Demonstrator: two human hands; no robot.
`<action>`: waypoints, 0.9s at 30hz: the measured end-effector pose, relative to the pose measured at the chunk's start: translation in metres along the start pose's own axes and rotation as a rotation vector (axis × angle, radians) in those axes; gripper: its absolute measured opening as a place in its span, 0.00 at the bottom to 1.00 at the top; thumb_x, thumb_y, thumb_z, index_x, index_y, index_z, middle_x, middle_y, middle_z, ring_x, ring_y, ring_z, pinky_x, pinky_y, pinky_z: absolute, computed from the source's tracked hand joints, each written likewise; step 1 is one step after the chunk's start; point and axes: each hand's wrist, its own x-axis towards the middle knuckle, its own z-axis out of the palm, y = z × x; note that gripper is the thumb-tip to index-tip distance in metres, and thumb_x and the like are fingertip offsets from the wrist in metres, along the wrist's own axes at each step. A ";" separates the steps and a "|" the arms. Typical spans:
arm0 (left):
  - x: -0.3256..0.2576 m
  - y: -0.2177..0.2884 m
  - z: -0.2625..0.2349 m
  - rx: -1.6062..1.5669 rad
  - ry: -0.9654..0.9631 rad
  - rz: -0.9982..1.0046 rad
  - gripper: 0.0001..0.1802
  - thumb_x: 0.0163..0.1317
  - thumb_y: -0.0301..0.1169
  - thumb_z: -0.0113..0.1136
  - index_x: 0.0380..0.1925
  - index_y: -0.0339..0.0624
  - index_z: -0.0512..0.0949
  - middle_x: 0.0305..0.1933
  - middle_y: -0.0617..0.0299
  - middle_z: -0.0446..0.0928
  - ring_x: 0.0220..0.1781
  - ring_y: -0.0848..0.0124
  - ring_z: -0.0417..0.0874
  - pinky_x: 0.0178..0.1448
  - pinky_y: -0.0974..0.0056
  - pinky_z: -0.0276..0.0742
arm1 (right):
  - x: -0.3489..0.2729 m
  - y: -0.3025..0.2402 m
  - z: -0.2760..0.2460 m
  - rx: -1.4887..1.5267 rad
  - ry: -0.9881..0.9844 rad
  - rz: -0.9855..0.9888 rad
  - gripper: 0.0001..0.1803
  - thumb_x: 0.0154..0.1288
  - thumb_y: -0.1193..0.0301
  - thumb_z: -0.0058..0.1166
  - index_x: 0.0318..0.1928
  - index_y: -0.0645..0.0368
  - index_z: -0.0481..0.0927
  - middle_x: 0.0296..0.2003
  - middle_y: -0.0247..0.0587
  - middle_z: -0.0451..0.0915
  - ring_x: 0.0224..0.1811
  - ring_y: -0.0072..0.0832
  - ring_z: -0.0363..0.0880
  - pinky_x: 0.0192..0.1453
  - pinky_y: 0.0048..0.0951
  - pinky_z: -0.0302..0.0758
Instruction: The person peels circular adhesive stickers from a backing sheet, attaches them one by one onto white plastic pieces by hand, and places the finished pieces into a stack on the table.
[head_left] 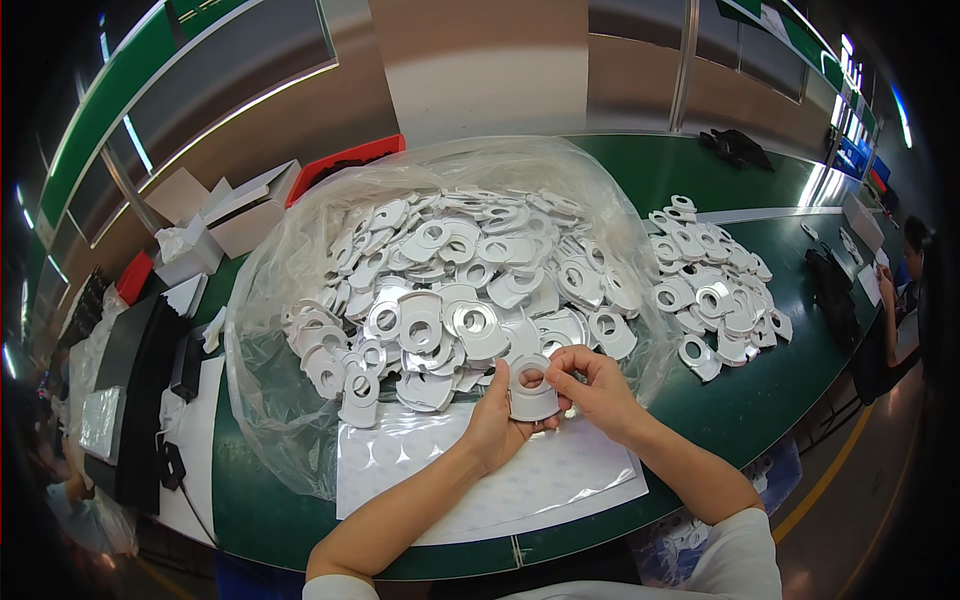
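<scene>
A white plastic part (533,402) with a round hole and a wider, curved lower end is held over the front of the table. My left hand (492,420) is closed on it, thumb along its left edge and fingers beneath. My right hand (597,388) pinches at the right side of the ring, thumb and forefinger together. Whether a small piece sits between those fingertips, I cannot tell. Under my forearms lies a glossy white sheet (400,490) with faint round shapes on it. Just beyond my hands, many similar white parts (470,290) are heaped on a clear plastic bag.
The clear bag (265,400) spreads over the green table (700,420). A smaller pile of white parts (725,300) lies to the right. At left stand open cardboard boxes (240,215), a red bin (345,165) and a black case (130,400). Another person (905,300) sits far right.
</scene>
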 end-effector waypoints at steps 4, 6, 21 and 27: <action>-0.002 0.001 0.002 0.006 0.008 0.004 0.34 0.69 0.59 0.17 0.44 0.46 0.69 0.52 0.54 0.72 0.49 0.59 0.77 0.44 0.59 0.76 | 0.001 0.001 0.001 -0.017 0.004 -0.033 0.08 0.64 0.71 0.56 0.37 0.63 0.75 0.33 0.30 0.75 0.24 0.12 0.69 0.29 0.14 0.68; -0.001 0.000 0.001 0.001 0.010 0.001 0.34 0.69 0.59 0.17 0.43 0.46 0.69 0.52 0.54 0.72 0.48 0.59 0.77 0.44 0.59 0.76 | 0.001 0.002 0.000 -0.016 0.004 -0.039 0.08 0.64 0.71 0.56 0.37 0.63 0.75 0.32 0.30 0.75 0.24 0.12 0.69 0.29 0.14 0.68; -0.002 0.000 0.001 -0.014 0.030 0.004 0.33 0.69 0.59 0.19 0.41 0.47 0.69 0.50 0.55 0.73 0.47 0.61 0.78 0.43 0.58 0.76 | 0.001 0.002 0.002 -0.010 0.011 -0.028 0.08 0.64 0.71 0.56 0.39 0.63 0.75 0.30 0.29 0.75 0.24 0.11 0.68 0.29 0.14 0.67; -0.001 0.000 0.001 -0.030 0.031 -0.002 0.32 0.69 0.59 0.20 0.40 0.47 0.68 0.50 0.55 0.73 0.45 0.61 0.77 0.44 0.57 0.76 | 0.000 0.002 0.002 -0.049 0.017 -0.033 0.08 0.64 0.70 0.57 0.38 0.62 0.75 0.32 0.30 0.75 0.24 0.11 0.69 0.29 0.14 0.68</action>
